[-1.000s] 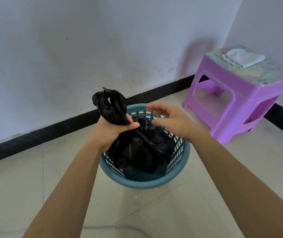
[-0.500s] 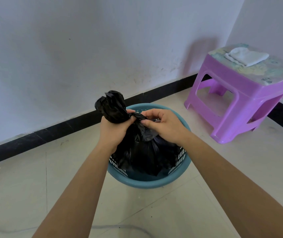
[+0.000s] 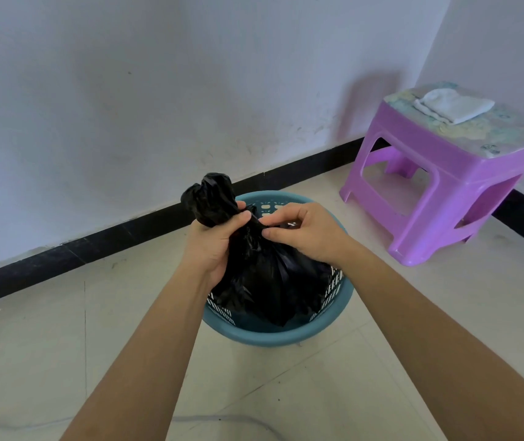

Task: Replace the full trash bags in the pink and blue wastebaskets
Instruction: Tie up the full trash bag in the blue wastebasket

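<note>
Your left hand fisted around gathered neck of crinkled black plastic trash bag; bunched top sticks up above fist. Your right hand pinches bag neck between thumb and forefinger, just beside left thumb. Bag body sits inside round blue perforated plastic wastebasket on pale tiled floor.

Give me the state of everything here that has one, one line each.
black trash bag: neck gathered into a bunch, lower part inside the wastebasket.
blue wastebasket: upright on the floor, bag in it.
left hand: grips the bag's gathered neck.
right hand: pinches the bag at the neck.
purple stool: upright near the wall.
white cloth: folded, lying on the stool.
</note>
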Motion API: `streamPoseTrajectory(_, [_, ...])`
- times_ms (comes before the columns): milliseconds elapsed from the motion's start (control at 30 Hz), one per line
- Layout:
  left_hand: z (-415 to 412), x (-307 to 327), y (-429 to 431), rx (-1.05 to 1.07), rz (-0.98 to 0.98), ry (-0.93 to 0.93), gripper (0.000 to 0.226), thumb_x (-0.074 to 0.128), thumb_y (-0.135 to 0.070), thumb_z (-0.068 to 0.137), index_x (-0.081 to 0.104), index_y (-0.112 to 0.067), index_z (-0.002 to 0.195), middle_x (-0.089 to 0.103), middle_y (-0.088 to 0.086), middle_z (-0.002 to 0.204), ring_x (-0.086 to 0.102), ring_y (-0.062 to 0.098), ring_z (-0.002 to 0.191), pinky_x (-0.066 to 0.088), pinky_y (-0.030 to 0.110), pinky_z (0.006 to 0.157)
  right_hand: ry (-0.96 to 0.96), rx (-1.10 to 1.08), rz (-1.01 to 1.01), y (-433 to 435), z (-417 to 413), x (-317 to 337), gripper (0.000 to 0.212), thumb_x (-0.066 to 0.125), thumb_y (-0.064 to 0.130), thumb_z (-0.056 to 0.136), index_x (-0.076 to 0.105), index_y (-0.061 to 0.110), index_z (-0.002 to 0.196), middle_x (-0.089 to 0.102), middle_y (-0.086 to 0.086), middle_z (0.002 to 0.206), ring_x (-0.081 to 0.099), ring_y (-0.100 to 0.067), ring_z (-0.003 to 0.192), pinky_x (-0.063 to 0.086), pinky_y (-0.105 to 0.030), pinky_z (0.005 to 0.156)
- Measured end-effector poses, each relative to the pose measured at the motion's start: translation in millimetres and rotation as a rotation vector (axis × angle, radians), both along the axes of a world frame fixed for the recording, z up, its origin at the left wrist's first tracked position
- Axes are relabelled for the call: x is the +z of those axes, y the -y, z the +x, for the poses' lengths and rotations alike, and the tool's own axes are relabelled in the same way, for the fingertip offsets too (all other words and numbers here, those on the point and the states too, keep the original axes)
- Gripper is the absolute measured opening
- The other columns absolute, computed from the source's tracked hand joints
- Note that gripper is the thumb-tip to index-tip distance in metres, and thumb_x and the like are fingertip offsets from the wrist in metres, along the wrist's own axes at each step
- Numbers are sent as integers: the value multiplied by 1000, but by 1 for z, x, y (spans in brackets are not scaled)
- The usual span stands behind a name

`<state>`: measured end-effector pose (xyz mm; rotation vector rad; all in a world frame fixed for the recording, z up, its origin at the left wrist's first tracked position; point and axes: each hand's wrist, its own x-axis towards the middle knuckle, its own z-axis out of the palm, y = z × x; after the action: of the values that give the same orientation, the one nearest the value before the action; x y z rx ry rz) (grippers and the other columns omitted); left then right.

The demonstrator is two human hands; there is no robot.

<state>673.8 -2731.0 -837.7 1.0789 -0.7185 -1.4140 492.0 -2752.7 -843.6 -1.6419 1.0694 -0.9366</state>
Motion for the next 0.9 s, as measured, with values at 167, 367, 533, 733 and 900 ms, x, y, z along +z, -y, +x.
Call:
streamPoseTrajectory(167, [8, -4, -2, -35, -32, 1, 19, 63, 8, 85, 70, -10, 84, 70, 8, 78, 69, 19, 75, 58, 30, 72, 47, 25, 182, 1, -9, 2, 12, 71, 18, 92, 75, 23, 103, 78, 4, 95, 70, -2, 91, 52, -18, 82])
streamPoseTrajectory(367, [13, -11, -3, -68, -83, 63, 23, 66, 10, 81, 71, -12, 80, 70, 3, 79, 68, 16, 81, 57, 29, 79, -25, 13, 217, 1, -8, -2, 24, 57, 33, 101, 62, 27, 124, 78, 9, 88, 66, 10, 82, 42, -2, 62])
streamPoseTrajectory(533, [13, -13, -3, -129, -95, 51, 17, 72, 0, 71, 65, -11, 83, 70, 5, 90, 68, 18, 94, 57, 29, 87, -68, 87, 184, 1, -6, -3, 29, 56, 43, 100, 64, 36, 127, 75, 11, 80, 64, 11, 81, 43, -5, 71])
streamPoseTrajectory(733, [17, -3, -1, -94, -96, 188, 12, 77, -11, 75, 75, -17, 85, 69, 1, 85, 61, 9, 75, 51, 19, 68, -48, -15, 10, 4, -7, -4, 7, 77, 30, 87, 71, 32, 86, 62, 18, 65, 54, 4, 60, 43, -8, 64])
streamPoseTrajectory(900, [20, 3, 4, -100, 5, 228, 8, 75, -7, 81, 73, -14, 84, 67, -1, 75, 58, 8, 66, 46, 18, 56, -356, -69, -261, 9, -14, -9, 16, 71, 36, 89, 60, 40, 80, 59, 18, 72, 53, 0, 68, 43, -18, 68])
